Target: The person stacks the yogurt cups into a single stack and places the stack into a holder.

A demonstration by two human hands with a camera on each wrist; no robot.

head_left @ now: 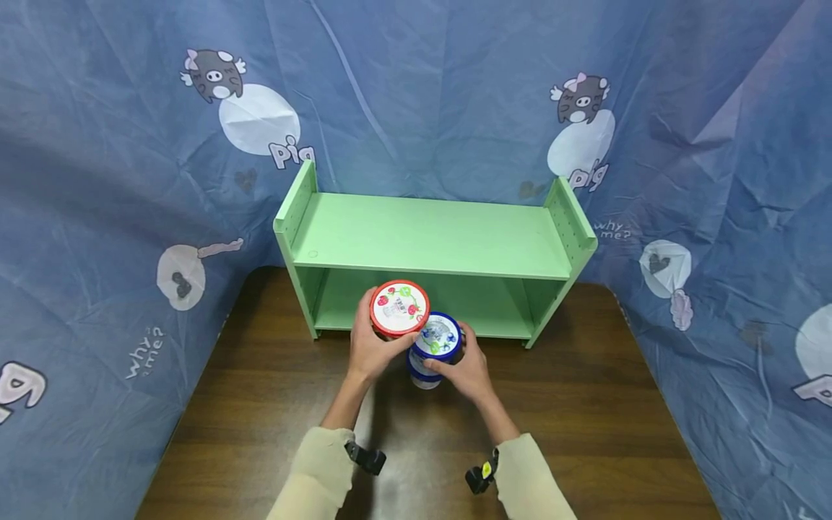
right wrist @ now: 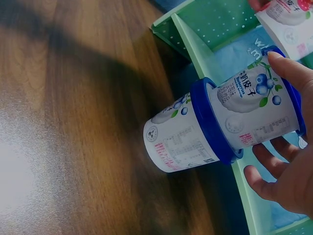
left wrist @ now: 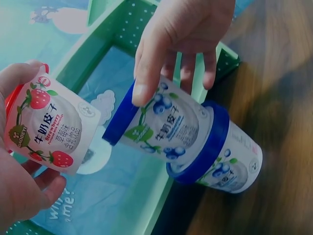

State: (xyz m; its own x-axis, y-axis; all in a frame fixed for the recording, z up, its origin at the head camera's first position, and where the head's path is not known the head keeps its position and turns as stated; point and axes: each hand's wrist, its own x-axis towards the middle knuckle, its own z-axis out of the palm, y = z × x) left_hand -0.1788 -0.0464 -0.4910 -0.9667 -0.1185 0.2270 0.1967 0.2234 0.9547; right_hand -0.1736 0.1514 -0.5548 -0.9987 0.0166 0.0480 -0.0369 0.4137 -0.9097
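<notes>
Sleeves [head_left: 318,473] of pale cloth lead over the brown counter [head_left: 552,412] to two hands. The right hand [head_left: 471,368] pinches an upper blue cup [head_left: 438,336] between thumb and fingers, its base meeting the lid of a lower blue cup [right wrist: 171,134] that appears to stand on the counter. The left hand's [head_left: 375,354] fingers curl round a red-lidded cup [head_left: 399,309], held aloft just beside. Stacking seems the step in hand; the next move probably calls for squaring the upper blue cup. Beyond stand a green shelf [head_left: 422,231] and a blue curtain [head_left: 416,87].
</notes>
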